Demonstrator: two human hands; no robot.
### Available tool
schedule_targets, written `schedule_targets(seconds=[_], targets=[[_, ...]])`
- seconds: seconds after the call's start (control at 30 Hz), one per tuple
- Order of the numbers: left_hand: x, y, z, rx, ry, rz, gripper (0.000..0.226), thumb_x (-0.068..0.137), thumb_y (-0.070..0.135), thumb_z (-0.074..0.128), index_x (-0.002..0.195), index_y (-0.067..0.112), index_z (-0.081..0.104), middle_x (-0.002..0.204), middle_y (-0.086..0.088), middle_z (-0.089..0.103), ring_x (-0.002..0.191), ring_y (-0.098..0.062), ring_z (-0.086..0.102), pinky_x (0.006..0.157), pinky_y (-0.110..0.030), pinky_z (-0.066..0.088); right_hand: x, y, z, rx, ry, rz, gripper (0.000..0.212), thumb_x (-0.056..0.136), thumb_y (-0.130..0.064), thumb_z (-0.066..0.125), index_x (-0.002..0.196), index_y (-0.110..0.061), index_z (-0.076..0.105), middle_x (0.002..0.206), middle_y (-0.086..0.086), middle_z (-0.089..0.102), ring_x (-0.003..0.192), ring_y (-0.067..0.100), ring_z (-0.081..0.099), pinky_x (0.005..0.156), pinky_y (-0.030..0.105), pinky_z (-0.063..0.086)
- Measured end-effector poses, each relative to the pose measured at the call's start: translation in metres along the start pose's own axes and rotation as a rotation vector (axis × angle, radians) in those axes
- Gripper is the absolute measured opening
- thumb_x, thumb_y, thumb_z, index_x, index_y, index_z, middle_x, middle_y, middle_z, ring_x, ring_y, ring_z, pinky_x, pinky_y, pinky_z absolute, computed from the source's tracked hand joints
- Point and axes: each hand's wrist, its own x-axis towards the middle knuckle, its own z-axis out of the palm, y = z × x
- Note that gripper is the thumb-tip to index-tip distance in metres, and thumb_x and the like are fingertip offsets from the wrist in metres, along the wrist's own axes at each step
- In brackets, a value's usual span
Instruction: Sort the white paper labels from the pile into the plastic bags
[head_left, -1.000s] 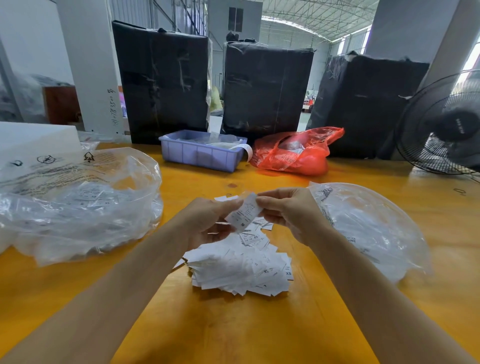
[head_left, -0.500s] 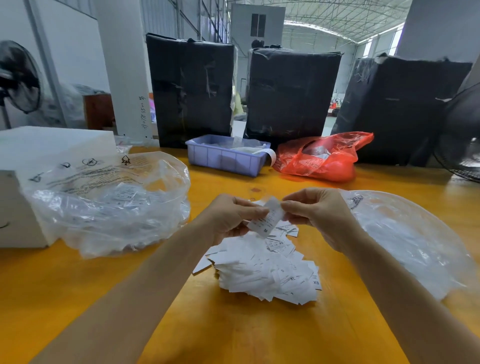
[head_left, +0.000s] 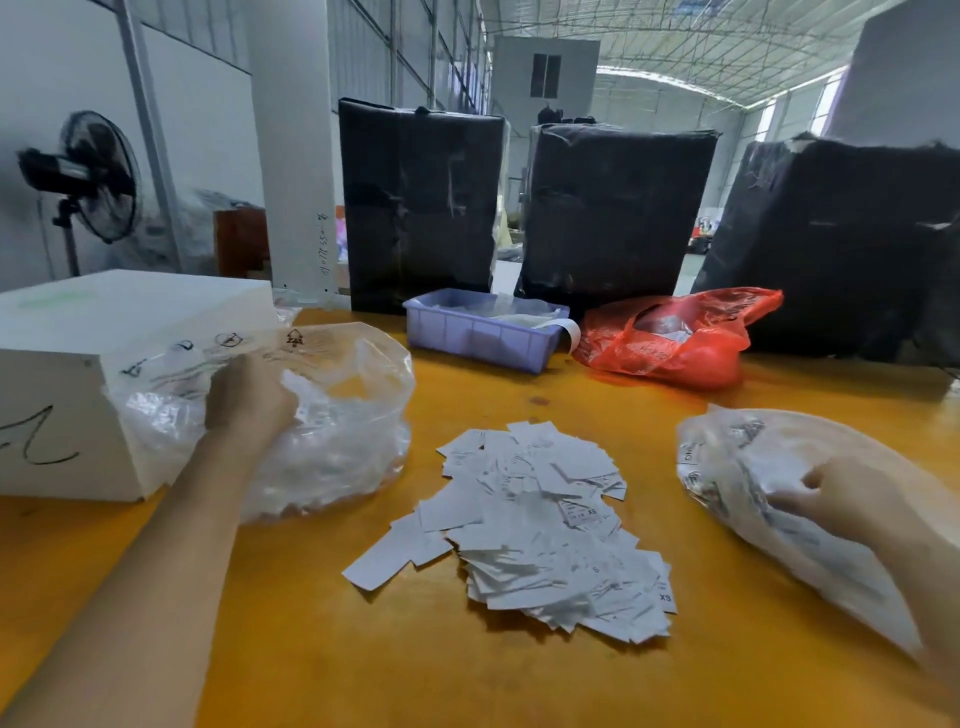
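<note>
Nearest the camera, the pile of white paper labels (head_left: 540, 525) lies loose on the orange surface (head_left: 322, 660), between two outstretched forearms. The right hand (head_left: 852, 501) reaches into the mouth of the right plastic bag (head_left: 769, 467), which lies on its side; its fingers are curled downward inside the film, and what they pinch cannot be told through the blur. The left hand (head_left: 248, 397) is sunk into the open top of the left plastic bag (head_left: 337, 415), knuckles up, fingers bent and hidden by the plastic, so their grip cannot be told either. Half a second earlier both hands met above the pile, pinching one label between them; now they have parted, one to each bag, and the pile is uncovered. A white box (head_left: 93, 364) stands touching the left bag. Farther back sit a blue tray (head_left: 478, 338) and a red bag (head_left: 675, 338), then black wrapped bales (head_left: 421, 208).
</note>
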Motion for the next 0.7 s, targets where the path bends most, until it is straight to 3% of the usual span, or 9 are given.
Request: schedule_targets(seconds=[0.1, 0.23, 0.4, 0.53, 0.7], targets=[[-0.002, 0.005, 0.003, 0.118, 0.018, 0.017, 0.031, 0.085, 0.012, 0.066, 0.102, -0.012, 0.059, 0.098, -0.031, 0.060, 0.076, -0.033, 0.048, 0.061, -0.036, 0.038, -0.010, -0.003, 0.009, 0.044, 0.054, -0.004, 0.033, 0.080, -0.030, 0.073, 0.096, -0.001, 0.069, 0.097, 0.018, 0.068, 0.092, 0.033, 0.061, 0.074, 0.035, 0.048], [-0.007, 0.015, -0.004, 0.140, 0.087, 0.023, 0.037, 0.082, 0.016, 0.068, 0.108, -0.008, 0.058, 0.110, -0.032, 0.052, 0.095, -0.045, 0.051, 0.067, -0.042, 0.039, -0.010, -0.003, 0.008, 0.127, 0.249, 0.010, 0.014, 0.083, -0.025, 0.071, 0.082, -0.011, 0.072, 0.088, 0.013, 0.069, 0.088, 0.032, 0.061, 0.065, 0.030, 0.043], [-0.021, 0.036, -0.008, 0.131, 0.089, 0.069, 0.048, 0.081, 0.023, 0.071, 0.117, -0.006, 0.056, 0.111, -0.030, 0.048, 0.099, -0.048, 0.050, 0.074, -0.047, 0.044, -0.004, -0.002, 0.007, 0.072, 0.177, 0.017, 0.034, 0.094, -0.021, 0.054, 0.062, -0.010, 0.054, 0.069, 0.009, 0.057, 0.075, 0.029, 0.055, 0.060, 0.029, 0.036], [-0.037, 0.056, -0.008, 0.152, 0.108, 0.143, 0.048, 0.089, 0.030, 0.062, 0.123, -0.003, 0.053, 0.114, -0.028, 0.047, 0.101, -0.048, 0.048, 0.075, -0.047, 0.043, -0.006, -0.009, -0.005, -0.010, 0.260, 0.023, 0.016, 0.086, -0.011, 0.062, 0.073, -0.011, 0.070, 0.080, 0.008, 0.067, 0.078, 0.028, 0.062, 0.062, 0.031, 0.047], [-0.060, 0.083, -0.005, 0.120, 0.091, 0.294, 0.048, 0.087, 0.024, 0.065, 0.128, 0.002, 0.052, 0.126, -0.026, 0.046, 0.113, -0.043, 0.046, 0.085, -0.047, 0.044, -0.015, -0.018, -0.018, -0.071, 0.266, 0.051, 0.004, 0.081, -0.015, 0.071, 0.083, -0.012, 0.071, 0.092, 0.009, 0.069, 0.087, 0.029, 0.063, 0.066, 0.030, 0.045]])
